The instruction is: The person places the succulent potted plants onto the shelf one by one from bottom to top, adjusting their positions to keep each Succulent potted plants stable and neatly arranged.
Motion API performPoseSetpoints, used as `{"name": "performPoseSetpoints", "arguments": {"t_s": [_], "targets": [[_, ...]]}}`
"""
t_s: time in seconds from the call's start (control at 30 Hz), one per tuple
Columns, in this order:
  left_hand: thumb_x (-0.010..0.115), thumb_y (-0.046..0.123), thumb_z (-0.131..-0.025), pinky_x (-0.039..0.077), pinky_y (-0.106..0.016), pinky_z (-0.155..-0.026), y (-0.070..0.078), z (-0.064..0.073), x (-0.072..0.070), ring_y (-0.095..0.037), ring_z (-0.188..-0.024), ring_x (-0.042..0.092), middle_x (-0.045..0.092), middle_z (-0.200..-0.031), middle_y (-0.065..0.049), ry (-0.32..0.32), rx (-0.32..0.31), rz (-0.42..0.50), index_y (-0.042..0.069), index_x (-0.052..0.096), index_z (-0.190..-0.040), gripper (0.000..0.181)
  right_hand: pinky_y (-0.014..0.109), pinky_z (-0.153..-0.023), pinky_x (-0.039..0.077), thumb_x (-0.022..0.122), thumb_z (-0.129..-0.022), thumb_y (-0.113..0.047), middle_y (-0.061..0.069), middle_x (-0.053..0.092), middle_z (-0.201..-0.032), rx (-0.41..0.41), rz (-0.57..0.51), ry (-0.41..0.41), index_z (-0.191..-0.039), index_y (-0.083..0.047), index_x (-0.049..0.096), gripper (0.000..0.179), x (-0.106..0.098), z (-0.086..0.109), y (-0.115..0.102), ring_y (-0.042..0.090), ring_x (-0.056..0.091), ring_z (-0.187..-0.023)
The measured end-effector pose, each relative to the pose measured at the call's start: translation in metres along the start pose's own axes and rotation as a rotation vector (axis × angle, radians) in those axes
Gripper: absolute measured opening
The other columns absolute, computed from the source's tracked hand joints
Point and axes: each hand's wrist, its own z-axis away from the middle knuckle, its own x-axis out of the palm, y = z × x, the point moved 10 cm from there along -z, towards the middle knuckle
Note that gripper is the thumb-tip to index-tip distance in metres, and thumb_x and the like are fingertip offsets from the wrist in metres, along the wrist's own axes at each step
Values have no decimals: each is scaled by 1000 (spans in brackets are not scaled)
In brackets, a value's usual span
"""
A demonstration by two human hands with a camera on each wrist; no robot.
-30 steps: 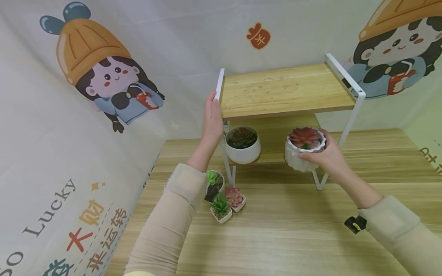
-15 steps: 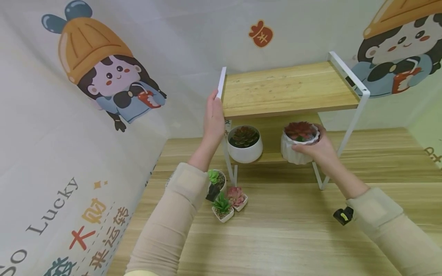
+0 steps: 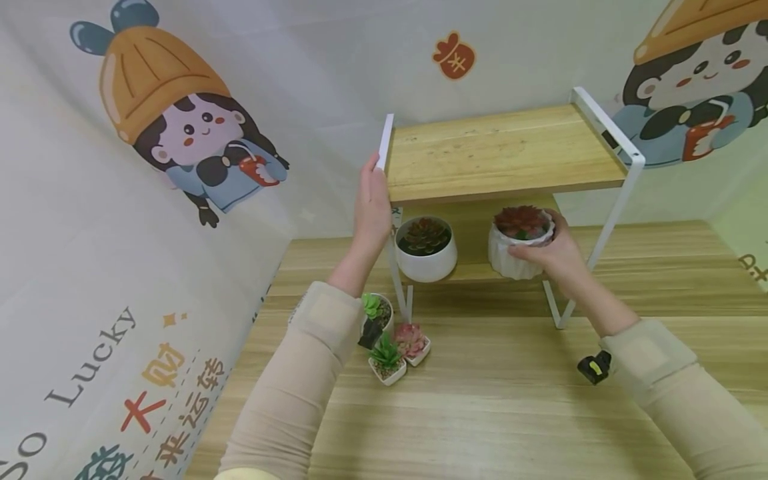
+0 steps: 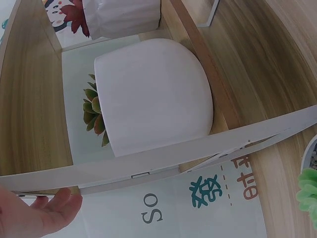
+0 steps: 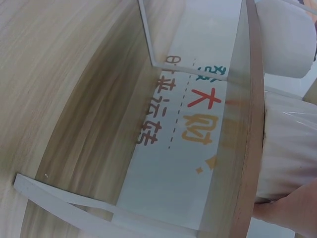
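My right hand point(image 3: 561, 250) grips a ribbed white pot point(image 3: 510, 260) holding a red succulent point(image 3: 522, 221), thumb on its near side. The pot stands at the front of the lower board of a two-tier wooden shelf point(image 3: 504, 150), its base at the board in the left wrist view. My left hand point(image 3: 371, 210) rests against the shelf's white left frame point(image 3: 385, 143), fingers straight and pointing up. Left of the ribbed pot sits a smooth white pot point(image 4: 153, 94) with a green-brown succulent point(image 3: 425, 237). The right wrist view shows the ribbed pot point(image 5: 287, 148) beside the board edge point(image 5: 250, 124).
By the shelf's left leg stand small pots with a light green plant point(image 3: 372, 305), a spiky green succulent point(image 3: 386, 352) and a pink succulent point(image 3: 411, 340). A printed cloth point(image 3: 336, 67) hangs behind the wooden table point(image 3: 480, 413).
My right hand has moved the ribbed pot left and farther back, onto the lower board beside the smooth pot. My left hand stays against the frame.
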Motion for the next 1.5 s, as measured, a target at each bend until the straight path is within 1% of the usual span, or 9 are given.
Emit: {"name": "performPoseSetpoints", "arguments": {"t_s": [0.17,0.43,0.53,0.77,0.93,1.13,1.33,1.5], "targets": [[18,29,-99,21,-34,-111,0,-1,0,-21,-135,26,29,-148,-9,1,7,3,8,25,-143,49,30,-91,38,66,-82,-18,20,26,-141,-6,11,-21,-145,-3,5,89,1,-3,0,31,32,-125],[18,28,-100,21,-32,-111,-1,-2,1,-19,-136,26,28,-148,-8,-4,14,2,8,24,-143,49,42,-98,35,66,-82,-17,20,28,-140,-19,9,-17,-145,-3,6,88,1,-7,0,31,33,-125],[19,29,-100,21,-33,-111,0,-1,1,-19,-135,26,29,-148,-8,-7,10,2,8,24,-143,49,44,-99,34,65,-82,-17,21,28,-140,-27,1,-19,-145,-3,5,88,0,-8,0,32,32,-126],[18,28,-100,21,-32,-111,1,1,2,-19,-135,26,28,-148,-9,-15,5,3,8,23,-144,48,45,-99,34,65,-82,-15,22,26,-140,-26,10,-24,-145,-3,3,89,0,-10,0,33,32,-126],[18,28,-100,22,-32,-111,1,0,1,-19,-135,26,28,-147,-9,-13,10,1,8,24,-143,49,47,-100,32,63,-83,-13,23,23,-143,-12,16,-38,-145,-3,0,90,1,-11,3,35,29,-128],[17,29,-100,21,-33,-111,1,-1,0,-19,-135,26,28,-148,-9,-4,11,-5,8,24,-143,49,43,-98,34,63,-83,-12,22,26,-141,-23,19,-31,-145,-2,3,87,1,-10,3,34,31,-127],[18,30,-99,21,-33,-111,0,1,0,-19,-136,25,28,-148,-8,-7,-2,-9,9,24,-144,49,43,-98,34,64,-82,-11,23,26,-141,-27,10,-31,-145,-2,2,89,2,-7,4,34,30,-127],[18,30,-100,21,-34,-111,0,1,0,-19,-135,26,28,-148,-7,-3,0,-11,9,24,-144,49,40,-96,36,64,-82,-14,22,26,-140,-30,12,-38,-145,-3,2,89,2,-6,3,32,32,-126]]}}
